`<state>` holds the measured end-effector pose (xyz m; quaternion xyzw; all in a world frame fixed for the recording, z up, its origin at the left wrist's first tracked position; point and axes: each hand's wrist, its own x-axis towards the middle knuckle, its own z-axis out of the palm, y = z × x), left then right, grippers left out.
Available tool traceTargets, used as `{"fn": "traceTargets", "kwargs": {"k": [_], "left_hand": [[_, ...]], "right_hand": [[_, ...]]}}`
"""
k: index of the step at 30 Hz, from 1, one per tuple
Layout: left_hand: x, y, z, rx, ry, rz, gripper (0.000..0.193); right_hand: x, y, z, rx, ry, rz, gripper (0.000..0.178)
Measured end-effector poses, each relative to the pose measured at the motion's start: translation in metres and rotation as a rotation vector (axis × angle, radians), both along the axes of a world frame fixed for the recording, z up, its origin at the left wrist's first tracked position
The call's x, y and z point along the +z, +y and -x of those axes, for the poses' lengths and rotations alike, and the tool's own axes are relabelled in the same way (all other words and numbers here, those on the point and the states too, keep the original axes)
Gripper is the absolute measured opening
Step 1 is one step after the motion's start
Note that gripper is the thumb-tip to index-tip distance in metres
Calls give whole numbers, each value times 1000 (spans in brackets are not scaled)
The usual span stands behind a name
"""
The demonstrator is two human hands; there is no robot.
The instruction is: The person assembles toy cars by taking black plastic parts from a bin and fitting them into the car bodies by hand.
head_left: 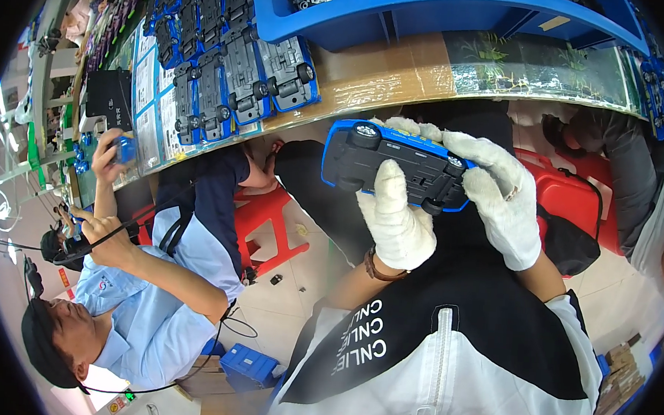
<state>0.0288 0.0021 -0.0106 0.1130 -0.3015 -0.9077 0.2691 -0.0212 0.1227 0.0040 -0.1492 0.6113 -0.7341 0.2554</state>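
A blue toy car (395,166) is turned so its black underside and small wheels face up toward me. White work gloves cover both my hands. At the car's near side, my left hand (400,219) grips it, thumb pressed flat on the black base and fingers hidden behind the body. My right hand (504,195) closes round the car's right end, with its fingers along the far edge. The car is held in the air above my lap, just in front of the table edge.
Several similar toy cars (237,72) lie upside down in rows on the table (389,78). A large blue bin (450,13) stands at the back. On the left, a co-worker (168,273) in light blue holds a blue part. Red stools (270,230) and a red seat (568,195) flank me.
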Motion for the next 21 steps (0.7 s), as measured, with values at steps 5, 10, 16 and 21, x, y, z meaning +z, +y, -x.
{"fn": "traceTargets", "kwargs": {"k": [5, 10, 16, 21], "left_hand": [[1, -5, 2, -49, -9, -62, 51], [5, -5, 1, -86, -28, -97, 53], [6, -11, 2, -84, -60, -126, 48], [-1, -9, 0, -30, -56, -26, 48]], "right_hand": [[4, -4, -2, -34, -76, 45, 38], [0, 1, -1, 23, 68, 17, 39], [1, -6, -5, -32, -121, 106, 47], [-10, -5, -9, 24, -63, 103, 52]]}}
